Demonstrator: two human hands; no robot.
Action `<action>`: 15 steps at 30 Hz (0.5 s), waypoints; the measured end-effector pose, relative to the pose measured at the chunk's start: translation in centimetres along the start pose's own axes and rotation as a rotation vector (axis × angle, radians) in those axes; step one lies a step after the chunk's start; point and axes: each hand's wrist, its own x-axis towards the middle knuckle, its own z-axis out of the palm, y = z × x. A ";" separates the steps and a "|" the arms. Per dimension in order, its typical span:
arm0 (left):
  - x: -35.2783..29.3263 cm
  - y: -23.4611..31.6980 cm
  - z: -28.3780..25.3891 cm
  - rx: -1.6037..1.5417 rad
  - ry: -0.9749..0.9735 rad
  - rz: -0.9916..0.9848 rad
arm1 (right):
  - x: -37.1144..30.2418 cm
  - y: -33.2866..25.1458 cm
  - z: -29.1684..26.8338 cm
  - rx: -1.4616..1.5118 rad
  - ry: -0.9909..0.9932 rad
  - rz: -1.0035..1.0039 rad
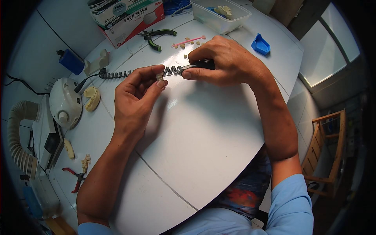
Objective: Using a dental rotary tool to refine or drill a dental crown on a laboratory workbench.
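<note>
- While the left hand (pixel 137 92) pinches a small tooth-coloured piece (pixel 159 76) in a narrow fingertip grip, the right hand (pixel 223 58) is closed around a rotary handpiece (pixel 196 65); the step looks like trimming.
- Handpiece's long axis runs roughly level across the white tabletop (pixel 203 149), tip pointing toward the left grip and meeting the piece.
- Coiled cord (pixel 117 73) trails beyond the left grip.
- Next move likely calls for steady, light contact.

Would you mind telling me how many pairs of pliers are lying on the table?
2: green-handled pliers at the far edge beside the carton, and red-handled pliers at the left near the loose teeth. Others may lie hidden.
</note>
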 end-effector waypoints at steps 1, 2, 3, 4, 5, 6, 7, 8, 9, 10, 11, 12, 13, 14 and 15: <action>0.0 0.0 0.1 0.015 -0.008 0.014 | 0.0 0.0 -0.3 0.015 -0.006 0.015; 0.0 0.0 0.3 0.029 -0.016 0.028 | -0.1 -0.1 -0.4 0.013 -0.007 0.017; 0.0 -0.1 0.5 0.026 -0.017 0.029 | -0.2 -0.1 -0.6 0.023 -0.022 0.022; -0.1 0.0 0.5 0.048 -0.013 0.036 | 0.0 -0.1 -0.5 0.040 -0.034 0.021; -0.2 0.0 0.5 0.070 -0.009 0.043 | 0.1 -0.1 -0.4 0.043 -0.034 0.018; -0.2 0.0 0.4 0.073 -0.006 0.042 | 0.2 -0.1 -0.3 0.022 -0.042 0.001; -0.2 0.0 0.4 0.077 -0.009 0.039 | 0.3 -0.1 -0.3 -0.003 -0.052 -0.011; -0.2 0.0 0.5 0.082 -0.011 0.035 | 0.2 -0.1 -0.2 -0.003 -0.053 -0.011; -0.2 0.0 0.6 0.081 -0.011 0.035 | 0.2 -0.1 -0.2 -0.006 -0.053 -0.013; -0.2 -0.1 0.6 0.070 -0.009 0.043 | 0.2 -0.2 -0.2 -0.009 -0.053 -0.016; -0.2 -0.1 0.7 0.059 -0.007 0.051 | 0.2 -0.3 -0.4 -0.010 -0.054 -0.016; -0.2 -0.1 0.7 0.057 -0.007 0.051 | 0.2 -0.6 -0.7 -0.009 -0.082 0.019; -0.2 0.0 0.7 0.062 -0.007 0.040 | 0.2 -0.8 -0.8 -0.006 -0.110 0.053; -0.2 0.0 0.7 0.066 -0.008 0.028 | 0.2 -0.9 -0.8 -0.005 -0.111 0.052; -0.3 0.1 0.6 0.067 -0.007 0.027 | 0.3 -1.0 -0.8 -0.001 -0.119 0.056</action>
